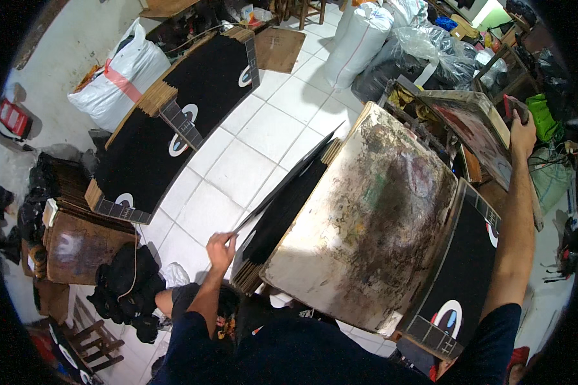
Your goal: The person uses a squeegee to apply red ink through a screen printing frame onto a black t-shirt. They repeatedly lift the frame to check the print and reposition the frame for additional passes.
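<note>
My left hand (pixel 221 249) is closed on the edge of a black printed board (pixel 289 196) at the left side of a stained, pale work board (pixel 359 224). My right hand (pixel 521 133) grips a dark tool with a red part (pixel 514 109), apparently a squeegee, at the top right, beside a raised, smeared frame (pixel 469 135). At the right of the work board lies another black panel (pixel 462 269) with a grey grid band and oval white, blue and red prints.
Stacks of black printed panels (pixel 167 157) stand at the left on white tiles (pixel 218 179). White sacks (pixel 356 48), plastic bags (pixel 417 51) and a cardboard piece (pixel 279 48) are at the back. Brown boards (pixel 87 247), black cloth (pixel 128 289) and a wooden rack (pixel 96 350) are at the lower left.
</note>
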Motion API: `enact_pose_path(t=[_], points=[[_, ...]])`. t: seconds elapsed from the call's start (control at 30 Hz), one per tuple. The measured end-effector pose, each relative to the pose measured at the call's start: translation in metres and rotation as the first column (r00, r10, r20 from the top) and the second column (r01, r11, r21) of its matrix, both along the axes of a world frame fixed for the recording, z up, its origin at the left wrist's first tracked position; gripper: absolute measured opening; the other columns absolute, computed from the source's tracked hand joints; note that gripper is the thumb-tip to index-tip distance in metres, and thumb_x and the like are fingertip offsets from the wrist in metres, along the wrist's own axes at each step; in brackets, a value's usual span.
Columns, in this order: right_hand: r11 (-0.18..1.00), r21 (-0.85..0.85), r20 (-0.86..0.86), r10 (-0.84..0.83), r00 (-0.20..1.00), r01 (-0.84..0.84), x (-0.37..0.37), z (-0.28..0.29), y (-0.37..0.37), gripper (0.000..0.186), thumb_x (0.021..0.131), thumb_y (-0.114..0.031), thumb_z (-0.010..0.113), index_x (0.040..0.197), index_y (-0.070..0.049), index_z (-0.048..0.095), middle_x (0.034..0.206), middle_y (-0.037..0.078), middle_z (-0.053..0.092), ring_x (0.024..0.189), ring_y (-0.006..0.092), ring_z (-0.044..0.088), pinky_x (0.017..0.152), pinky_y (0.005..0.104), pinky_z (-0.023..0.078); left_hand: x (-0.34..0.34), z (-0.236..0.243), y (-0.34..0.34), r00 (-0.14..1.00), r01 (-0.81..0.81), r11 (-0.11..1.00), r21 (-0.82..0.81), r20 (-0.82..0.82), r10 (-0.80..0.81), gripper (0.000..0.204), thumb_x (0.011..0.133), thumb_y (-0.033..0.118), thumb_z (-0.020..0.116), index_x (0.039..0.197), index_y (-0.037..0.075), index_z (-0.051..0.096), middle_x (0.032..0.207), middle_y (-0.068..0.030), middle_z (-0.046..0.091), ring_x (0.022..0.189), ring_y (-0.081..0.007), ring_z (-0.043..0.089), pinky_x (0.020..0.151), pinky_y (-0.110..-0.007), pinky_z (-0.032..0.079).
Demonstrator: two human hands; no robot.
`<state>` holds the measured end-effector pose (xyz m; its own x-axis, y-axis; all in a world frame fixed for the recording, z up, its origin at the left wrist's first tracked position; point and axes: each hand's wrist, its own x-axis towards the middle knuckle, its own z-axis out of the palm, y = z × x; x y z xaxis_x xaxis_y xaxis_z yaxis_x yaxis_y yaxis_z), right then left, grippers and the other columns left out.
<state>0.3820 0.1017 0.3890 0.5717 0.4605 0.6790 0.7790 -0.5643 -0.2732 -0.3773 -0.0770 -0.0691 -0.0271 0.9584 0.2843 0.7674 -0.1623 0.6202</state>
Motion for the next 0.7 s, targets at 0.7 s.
enact_pose_path(t=[0.7], points=[[0.959, 0.061, -0.099, 0.280, 0.955, -0.275, -0.050, 0.006, -0.009, 0.038, 0.094, -0.032, 0.064, 0.130, -0.020, 0.065, 0.124, 0.014, 0.072, 0.113, 0.0398, 0.068, 0.095, 0.0524, 0.053, 0.265, 0.361, -0.121, 0.965, 0.256, 0.667, 0.700, -0.142, -0.221, 0.021, 0.071, 0.007, 0.072, 0.092, 0.006, 0.074, 0.062, -0.0016, 0.047, 0.058, -0.0207, 0.046, 0.056, -0.040, 0.034]])
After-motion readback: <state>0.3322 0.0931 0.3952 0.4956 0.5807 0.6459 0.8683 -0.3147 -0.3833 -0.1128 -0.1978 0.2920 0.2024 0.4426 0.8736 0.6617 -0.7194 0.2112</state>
